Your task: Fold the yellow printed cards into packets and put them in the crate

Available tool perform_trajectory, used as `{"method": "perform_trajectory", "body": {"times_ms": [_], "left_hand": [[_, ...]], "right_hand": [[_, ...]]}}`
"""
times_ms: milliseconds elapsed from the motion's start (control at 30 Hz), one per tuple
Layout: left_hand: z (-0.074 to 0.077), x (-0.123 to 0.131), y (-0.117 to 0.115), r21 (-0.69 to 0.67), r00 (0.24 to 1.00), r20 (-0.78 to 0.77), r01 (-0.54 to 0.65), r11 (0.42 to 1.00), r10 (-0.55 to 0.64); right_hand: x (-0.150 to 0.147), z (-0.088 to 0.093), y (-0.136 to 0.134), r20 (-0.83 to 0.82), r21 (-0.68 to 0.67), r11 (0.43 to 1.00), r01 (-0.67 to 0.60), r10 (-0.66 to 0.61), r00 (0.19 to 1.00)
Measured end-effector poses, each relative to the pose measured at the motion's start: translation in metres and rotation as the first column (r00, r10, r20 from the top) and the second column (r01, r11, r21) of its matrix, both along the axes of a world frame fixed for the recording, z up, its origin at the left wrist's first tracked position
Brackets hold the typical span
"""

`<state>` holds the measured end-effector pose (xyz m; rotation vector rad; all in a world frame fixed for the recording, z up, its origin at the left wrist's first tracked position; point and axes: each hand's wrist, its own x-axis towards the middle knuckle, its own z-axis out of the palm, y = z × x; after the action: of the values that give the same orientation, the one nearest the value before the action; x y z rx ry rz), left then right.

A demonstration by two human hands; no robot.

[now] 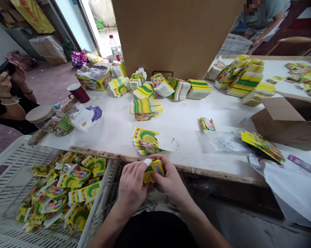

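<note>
Both my hands hold one small yellow-green carton [155, 168] just off the table's front edge, its barcode end facing up. My left hand [133, 182] grips its left side, with a white wrap on one finger. My right hand [171, 179] closes round the right side, thumb on the front. Right beyond them on the table lies a fanned pile of flat printed cartons [145, 141]. To my left, a white plastic crate [93, 213] holds many cartons [78, 174] in a loose heap.
Bundled carton stacks [143, 108] line the table's back before a tall cardboard sheet [171, 38]. A maroon mug [78, 93], a lidded jar [51, 120] and a tissue box [87, 117] stand left. Right are bubble wrap [225, 141] and an open box [287, 119]. Two other people are nearby.
</note>
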<state>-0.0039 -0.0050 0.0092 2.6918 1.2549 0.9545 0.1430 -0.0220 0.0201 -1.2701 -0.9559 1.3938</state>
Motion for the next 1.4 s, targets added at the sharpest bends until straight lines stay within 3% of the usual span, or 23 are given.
{"method": "perform_trajectory", "body": {"times_ms": [100, 267, 333, 467, 533, 600, 633, 667, 767, 800, 833, 900, 1000, 1033, 1100, 1167, 1233, 1300, 1400], "left_hand": [[-0.002, -0.002, 0.0, -0.01, 0.999, 0.042, -0.018, 1.0, 0.019], [-0.001, -0.003, 0.002, -0.228, 0.974, 0.18, -0.097, 0.969, 0.14], [-0.001, -0.002, 0.002, -0.204, 0.97, 0.176, -0.129, 0.97, 0.166], [-0.011, 0.003, -0.004, -0.106, 0.97, 0.169, -0.161, 0.981, 0.177], [-0.015, 0.001, -0.006, -0.181, 0.956, 0.2, -0.178, 0.967, 0.214], [-0.016, -0.007, -0.006, -0.337, 0.9, 0.31, -0.197, 0.921, 0.306], [-0.015, -0.014, -0.005, -0.427, 0.828, 0.41, -0.196, 0.883, 0.383], [-0.013, -0.023, -0.002, -0.5, 0.704, 0.535, -0.183, 0.846, 0.468], [-0.008, -0.056, 0.008, -0.575, 0.142, 0.804, -0.064, 0.815, 0.578], [-0.009, -0.067, 0.011, -0.576, 0.022, 0.817, -0.002, 0.817, 0.576], [-0.01, -0.075, 0.013, -0.6, -0.05, 0.796, 0.066, 0.797, 0.603], [-0.015, -0.083, 0.015, -0.648, -0.082, 0.745, 0.146, 0.748, 0.662], [-0.021, -0.065, 0.01, -0.665, -0.087, 0.723, 0.182, 0.725, 0.685], [-0.021, -0.052, 0.008, -0.665, -0.034, 0.722, 0.243, 0.707, 0.691], [-0.02, -0.025, 0.005, -0.597, 0.091, 0.79, 0.341, 0.726, 0.606], [-0.017, -0.001, 0.004, -0.516, 0.129, 0.85, 0.404, 0.756, 0.511], [-0.011, 0.017, 0.004, -0.505, 0.149, 0.856, 0.446, 0.738, 0.495], [-0.005, 0.027, 0.004, -0.501, 0.12, 0.852, 0.468, 0.728, 0.509], [-0.001, 0.032, 0.008, -0.464, -0.032, 0.853, 0.413, 0.784, 0.521]], "right_hand": [[0.002, -0.002, -0.001, 0.041, 0.071, 0.997, -0.006, 0.003, 0.999], [0.016, -0.01, -0.004, 0.195, 0.214, 0.948, -0.236, 0.196, 0.961], [0.015, -0.014, -0.006, 0.343, 0.199, 0.955, -0.218, 0.14, 0.929], [0.002, -0.015, -0.006, 0.493, 0.246, 0.968, -0.038, -0.091, 0.865], [-0.001, -0.01, -0.002, 0.55, 0.25, 0.966, -0.07, -0.082, 0.831], [0.001, -0.004, 0.007, 0.599, 0.234, 0.953, -0.19, 0.012, 0.801], [0.004, -0.001, 0.013, 0.619, 0.239, 0.943, -0.231, 0.035, 0.784], [0.009, 0.001, 0.02, 0.64, 0.26, 0.936, -0.237, 0.017, 0.768], [0.021, 0.0, 0.043, 0.749, 0.328, 0.942, -0.07, -0.214, 0.627], [0.025, -0.003, 0.051, 0.792, 0.328, 0.944, -0.024, -0.261, 0.551], [0.027, -0.006, 0.059, 0.828, 0.315, 0.949, -0.006, -0.271, 0.491], [0.028, -0.012, 0.069, 0.865, 0.284, 0.959, -0.021, -0.246, 0.438], [0.025, -0.014, 0.071, 0.846, 0.3, 0.953, -0.047, -0.243, 0.474], [0.023, -0.013, 0.068, 0.832, 0.309, 0.95, -0.051, -0.243, 0.499], [0.018, -0.007, 0.057, 0.766, 0.297, 0.952, -0.081, -0.187, 0.615], [0.013, 0.0, 0.041, 0.623, 0.251, 0.951, -0.179, -0.017, 0.782], [0.006, 0.005, 0.023, 0.421, 0.207, 0.927, -0.313, 0.204, 0.884], [-0.002, 0.005, 0.007, 0.224, 0.168, 0.917, -0.362, 0.322, 0.92], [-0.013, -0.002, -0.006, 0.049, 0.109, 0.953, -0.282, 0.278, 0.959]]}}
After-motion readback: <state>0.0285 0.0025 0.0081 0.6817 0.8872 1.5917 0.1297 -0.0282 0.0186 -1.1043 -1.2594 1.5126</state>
